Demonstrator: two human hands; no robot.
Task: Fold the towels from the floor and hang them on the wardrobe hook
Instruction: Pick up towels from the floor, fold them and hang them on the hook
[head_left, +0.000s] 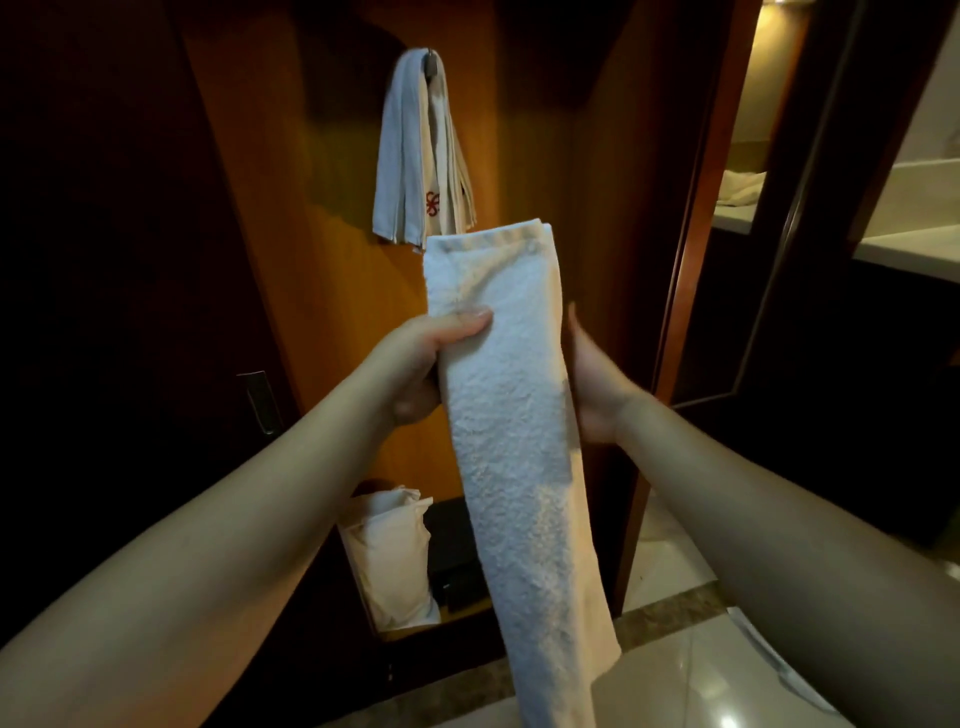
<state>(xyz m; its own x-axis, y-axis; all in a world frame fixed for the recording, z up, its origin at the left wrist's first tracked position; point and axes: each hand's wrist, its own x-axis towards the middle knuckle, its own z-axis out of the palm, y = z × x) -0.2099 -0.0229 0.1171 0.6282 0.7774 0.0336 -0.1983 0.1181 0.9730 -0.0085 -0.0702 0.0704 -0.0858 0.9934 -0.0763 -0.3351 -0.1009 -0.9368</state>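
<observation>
A long white towel (511, 415), folded into a narrow strip, is held upright in front of the wooden wardrobe panel (322, 260). My left hand (426, 358) grips its left edge, thumb pressed on the front. My right hand (592, 384) is at the right edge, its fingers hidden behind the cloth. Higher up, a dark hook (431, 61) carries folded white towels (415, 156), one with a red emblem. The held towel's top edge reaches just below those hanging towels.
A white cloth bag (389, 561) and a small dark box (457, 571) sit at the bottom of the wardrobe. A dark door with a metal handle (260, 405) is on the left. Glossy tiled floor (691, 670) lies at lower right; a lit countertop (909, 249) shows beyond.
</observation>
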